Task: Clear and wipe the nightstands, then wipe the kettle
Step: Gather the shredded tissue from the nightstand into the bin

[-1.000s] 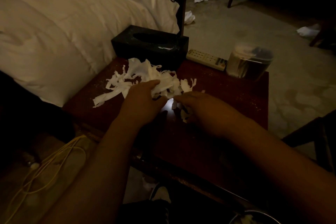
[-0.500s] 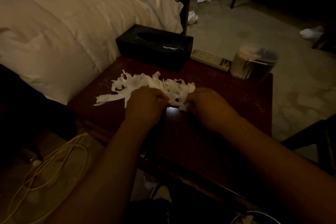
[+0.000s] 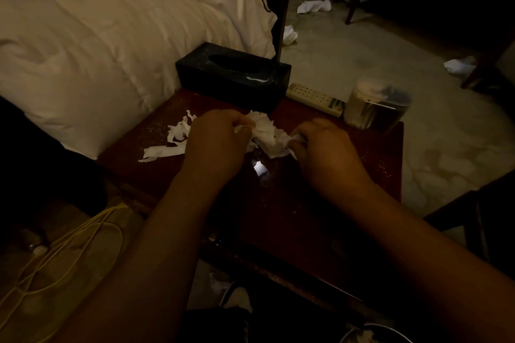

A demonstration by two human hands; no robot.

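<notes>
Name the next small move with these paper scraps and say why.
Probably reach the left hand out to sweep in the loose strips. Both hands, the right hand too, already grip the bunched tissue wad, but those strips still lie apart on the nightstand.

White torn tissue (image 3: 267, 133) on a dark red nightstand (image 3: 320, 203), black tissue box (image 3: 232, 76), white bedding (image 3: 111, 36).

Dim rm, white bed (image 3: 111, 44) at left, pale patterned floor (image 3: 362, 64) w/ crumpled tissues (image 3: 313, 6), dark chair legs (image 3: 352, 5) far back.
</notes>
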